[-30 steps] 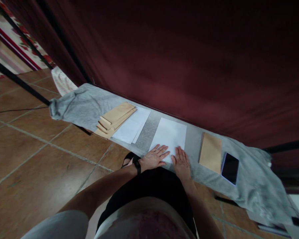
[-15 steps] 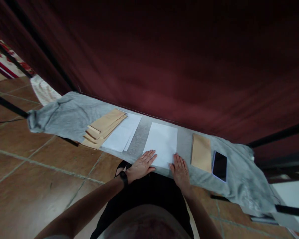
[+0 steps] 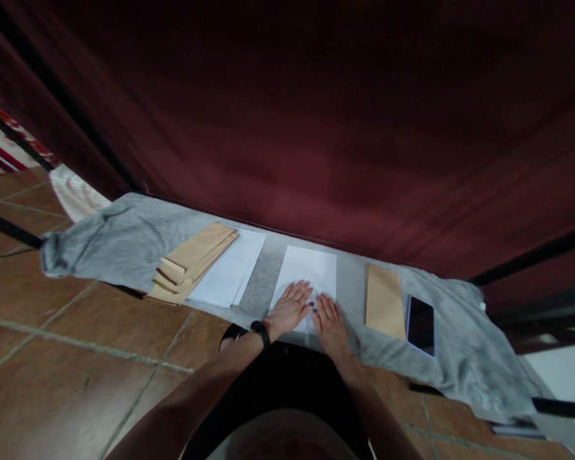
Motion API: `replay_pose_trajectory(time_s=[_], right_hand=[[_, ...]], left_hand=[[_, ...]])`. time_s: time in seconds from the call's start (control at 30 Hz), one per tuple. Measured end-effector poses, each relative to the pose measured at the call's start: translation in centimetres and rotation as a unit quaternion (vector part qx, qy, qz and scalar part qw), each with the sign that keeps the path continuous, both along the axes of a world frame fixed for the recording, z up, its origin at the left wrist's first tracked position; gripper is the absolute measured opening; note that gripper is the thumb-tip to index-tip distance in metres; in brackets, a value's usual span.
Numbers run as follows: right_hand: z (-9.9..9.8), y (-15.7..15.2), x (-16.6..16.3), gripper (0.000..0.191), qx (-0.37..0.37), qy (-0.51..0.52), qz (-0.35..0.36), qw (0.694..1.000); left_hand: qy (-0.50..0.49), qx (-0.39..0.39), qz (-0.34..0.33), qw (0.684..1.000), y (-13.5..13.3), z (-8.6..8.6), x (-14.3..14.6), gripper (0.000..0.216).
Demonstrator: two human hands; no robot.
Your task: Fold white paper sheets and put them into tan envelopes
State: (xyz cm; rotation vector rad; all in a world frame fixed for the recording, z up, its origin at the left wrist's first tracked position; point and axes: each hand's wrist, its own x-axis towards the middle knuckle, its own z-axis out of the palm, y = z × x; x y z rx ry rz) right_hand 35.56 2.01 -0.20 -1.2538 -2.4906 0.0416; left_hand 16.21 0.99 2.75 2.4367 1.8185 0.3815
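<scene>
A white sheet of paper (image 3: pixel 311 262) lies flat on the grey cloth in front of me. My left hand (image 3: pixel 290 310) rests flat across its lower left part, fingers stretched out and pointing away from me. Beside it, my right hand (image 3: pixel 330 322) lies palm down over the sheet's lower right part, its fingers also extended. The two thumbs are close together near the sheet's middle. Neither hand grips anything. The hands hide most of the paper's near end.
Several brown paper envelopes (image 3: pixel 196 255) lie on more white sheets (image 3: pixel 225 275) to the left. Rightward are another brown envelope (image 3: pixel 384 300) and a phone (image 3: pixel 420 326). Grey cloth (image 3: pixel 460 345) covers the narrow surface. A dark red curtain (image 3: pixel 287 160) hangs behind it.
Both hands have moved inward from the paper's near corners and farther up onto it, so they now lie close together. The envelopes and phone stay in place on the cloth.
</scene>
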Motion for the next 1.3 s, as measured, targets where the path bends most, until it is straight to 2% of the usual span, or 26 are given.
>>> replay_pose_trajectory(time_s=[0.07,0.17,0.43,0.57,0.7,0.83,0.97,1.1,1.3], right_hand=[[-0.1,0.1,-0.7,0.049,0.000,-0.011,-0.006,1.000],[-0.3,0.3,-0.8,0.049,0.011,-0.018,-0.024,0.999],[-1.0,1.0,2.2,0.055,0.036,-0.019,-0.060,0.997],[-1.0,1.8,2.9,0.055,0.033,-0.019,-0.086,0.996],[-0.2,3.4,1.0,0.054,0.007,-0.008,-0.095,0.995],[0.5,5.4,-2.8,0.054,-0.037,0.000,-0.047,0.998],[0.2,7.2,-5.6,0.053,-0.063,-0.011,-0.014,0.998],[-0.4,9.0,-5.8,0.052,-0.063,-0.031,-0.018,0.997],[-0.4,12.1,-4.1,0.053,-0.055,-0.049,-0.055,0.996]], left_hand=[[0.005,-0.019,0.006,1.000,1.2,-0.5,0.4,0.053],[0.011,-0.008,0.023,1.000,2.1,-1.2,0.1,0.056],[0.030,0.037,0.096,0.994,1.7,-2.2,-3.5,0.065],[0.038,0.041,0.110,0.992,1.6,-2.3,-4.4,0.066],[0.042,0.047,0.111,0.992,1.4,-2.4,-4.3,0.064],[0.037,0.054,0.103,0.993,1.4,-2.2,-4.4,0.059],[0.040,0.054,0.098,0.993,1.3,-2.0,-4.6,0.056],[0.039,0.056,0.095,0.993,1.3,-1.9,-4.7,0.052],[0.035,0.053,0.095,0.993,1.3,-1.7,-4.7,0.053]])
